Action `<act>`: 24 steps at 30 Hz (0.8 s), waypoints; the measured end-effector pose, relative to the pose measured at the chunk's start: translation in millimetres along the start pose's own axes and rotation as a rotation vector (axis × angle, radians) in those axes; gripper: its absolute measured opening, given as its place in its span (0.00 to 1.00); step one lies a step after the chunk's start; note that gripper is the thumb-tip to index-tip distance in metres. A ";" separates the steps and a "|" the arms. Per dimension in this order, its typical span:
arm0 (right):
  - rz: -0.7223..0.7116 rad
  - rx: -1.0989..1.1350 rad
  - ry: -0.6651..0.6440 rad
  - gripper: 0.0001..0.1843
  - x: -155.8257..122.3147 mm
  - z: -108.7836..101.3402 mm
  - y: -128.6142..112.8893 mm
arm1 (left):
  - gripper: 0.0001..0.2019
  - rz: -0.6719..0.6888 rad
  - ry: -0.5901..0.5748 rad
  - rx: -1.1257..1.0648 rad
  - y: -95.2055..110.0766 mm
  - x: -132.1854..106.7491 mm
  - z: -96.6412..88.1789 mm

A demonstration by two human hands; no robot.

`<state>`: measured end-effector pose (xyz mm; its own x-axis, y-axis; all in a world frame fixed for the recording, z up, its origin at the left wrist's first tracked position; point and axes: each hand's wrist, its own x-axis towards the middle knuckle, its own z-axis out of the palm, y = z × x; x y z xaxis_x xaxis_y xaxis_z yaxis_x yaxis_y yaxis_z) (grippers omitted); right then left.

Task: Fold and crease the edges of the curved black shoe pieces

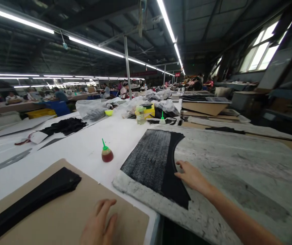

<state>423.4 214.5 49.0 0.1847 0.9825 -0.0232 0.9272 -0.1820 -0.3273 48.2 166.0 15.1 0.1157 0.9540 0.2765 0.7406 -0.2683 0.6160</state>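
Note:
A dark piece of fabric (149, 160), with a speckled grey area and a plain black curved edge, lies flat on a stained grey-white mat (227, 160). My right hand (190, 174) is at its curved right edge, fingers apart, with the fingertips at or just over the border. Slightly blurred, my left hand (100, 223) hovers over or rests on a brown cardboard sheet (66, 207), its thumb and fingers parted with nothing between them. Folded black fabric (31, 200) lies on that cardboard, to the left of my left hand.
A squeeze bottle (107, 155) with a green nozzle and reddish liquid stands on the white table (89, 146). Farther back are a second green-nozzled bottle (162, 119), a clear jar (140, 115), plastic bags (92, 107) and a black fabric heap (64, 126). Other people sit in the distance.

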 end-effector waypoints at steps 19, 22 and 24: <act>0.081 -0.102 -0.054 0.25 -40.2 13.9 -21.0 | 0.16 -0.019 -0.323 -0.033 135.3 9.1 80.0; 0.090 -0.136 -0.053 0.22 -43.6 10.8 -27.2 | 0.16 -0.040 -0.305 -0.008 136.4 11.1 81.6; 0.102 -0.151 -0.054 0.20 -46.5 9.8 -31.6 | 0.17 -0.049 -0.285 0.010 135.2 12.4 83.4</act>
<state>382.3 174.9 51.1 0.2666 0.9585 -0.1010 0.9437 -0.2809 -0.1748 205.0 152.6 40.3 0.2600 0.9652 0.0277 0.7562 -0.2214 0.6157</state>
